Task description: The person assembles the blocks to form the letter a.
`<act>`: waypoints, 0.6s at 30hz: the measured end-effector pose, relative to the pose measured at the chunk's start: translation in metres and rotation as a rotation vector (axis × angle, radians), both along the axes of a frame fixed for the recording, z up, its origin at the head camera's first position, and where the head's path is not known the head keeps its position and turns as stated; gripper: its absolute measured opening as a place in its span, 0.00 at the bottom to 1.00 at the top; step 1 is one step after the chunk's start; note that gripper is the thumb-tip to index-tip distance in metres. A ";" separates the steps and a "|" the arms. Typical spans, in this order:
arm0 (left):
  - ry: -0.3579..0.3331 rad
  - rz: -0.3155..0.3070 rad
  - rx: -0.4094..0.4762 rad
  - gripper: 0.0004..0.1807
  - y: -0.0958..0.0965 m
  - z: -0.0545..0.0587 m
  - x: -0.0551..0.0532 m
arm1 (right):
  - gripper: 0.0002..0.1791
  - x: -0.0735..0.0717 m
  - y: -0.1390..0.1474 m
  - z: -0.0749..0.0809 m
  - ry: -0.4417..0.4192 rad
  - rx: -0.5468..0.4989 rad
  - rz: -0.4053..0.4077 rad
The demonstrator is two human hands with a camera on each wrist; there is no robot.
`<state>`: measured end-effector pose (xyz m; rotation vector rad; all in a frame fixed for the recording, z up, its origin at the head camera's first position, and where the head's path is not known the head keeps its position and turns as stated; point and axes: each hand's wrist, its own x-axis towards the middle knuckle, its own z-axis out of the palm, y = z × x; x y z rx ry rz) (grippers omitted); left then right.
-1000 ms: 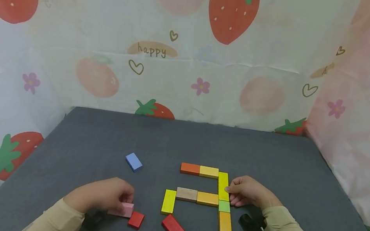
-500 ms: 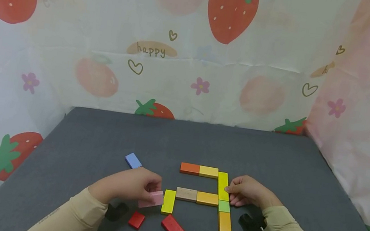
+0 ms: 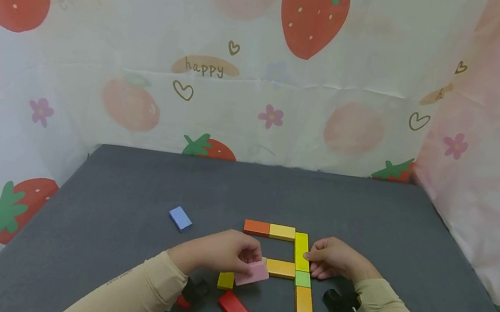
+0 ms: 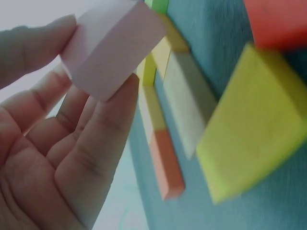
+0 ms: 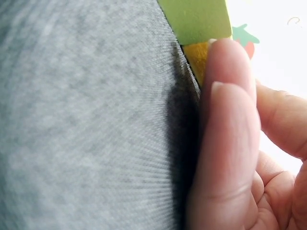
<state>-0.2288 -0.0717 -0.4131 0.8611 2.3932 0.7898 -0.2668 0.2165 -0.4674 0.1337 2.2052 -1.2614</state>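
Note:
In the head view, my left hand (image 3: 227,251) pinches a pink block (image 3: 252,273) between thumb and fingertips, held above the table. The left wrist view shows the same pink block (image 4: 115,48) slightly tilted. Below it, a yellow block (image 3: 225,280) and a plain wooden block (image 4: 189,96) are partly hidden in the head view. My right hand (image 3: 336,259) rests beside a long yellow block (image 3: 301,251), its thumb touching the edge and its other fingers lying against the side. That block joins a green block (image 3: 302,279) and an orange-yellow block (image 3: 304,306) in a column.
An orange-red block (image 3: 256,228) and a pale yellow one (image 3: 282,232) form the top row. Another orange-yellow block (image 3: 280,269) lies in the middle row. Loose nearby are a red block (image 3: 234,309), a small red block (image 3: 183,303) mostly covered by the left arm, and a blue block (image 3: 181,219).
My left hand has lifted the pink block from beside the small red block and carried it right, over the yellow and plain wooden blocks. My right hand has stayed still.

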 end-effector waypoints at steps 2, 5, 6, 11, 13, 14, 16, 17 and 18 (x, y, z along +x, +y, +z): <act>-0.019 0.000 -0.003 0.06 0.009 -0.002 0.001 | 0.10 0.000 0.000 -0.001 0.001 0.004 -0.003; -0.042 -0.022 -0.013 0.06 0.020 -0.004 0.002 | 0.10 -0.001 0.000 -0.001 0.003 0.011 -0.008; -0.055 -0.030 -0.014 0.06 0.023 -0.005 0.003 | 0.10 -0.001 0.000 -0.001 0.003 0.014 -0.009; -0.115 -0.072 -0.003 0.07 0.035 -0.007 0.006 | 0.10 -0.001 -0.001 0.000 0.003 0.014 -0.011; -0.140 -0.091 0.003 0.06 0.038 -0.008 0.008 | 0.10 0.000 -0.001 0.000 0.004 0.012 -0.014; -0.143 -0.100 0.001 0.07 0.039 -0.009 0.008 | 0.10 0.000 -0.001 0.000 0.006 0.013 -0.012; -0.153 -0.118 -0.003 0.06 0.042 -0.010 0.010 | 0.11 0.000 -0.001 -0.001 0.010 0.012 -0.011; -0.157 -0.126 -0.004 0.06 0.043 -0.011 0.010 | 0.11 0.000 -0.001 -0.001 0.011 0.012 -0.013; -0.162 -0.131 -0.006 0.06 0.044 -0.012 0.011 | 0.11 0.000 -0.001 -0.002 0.012 0.012 -0.011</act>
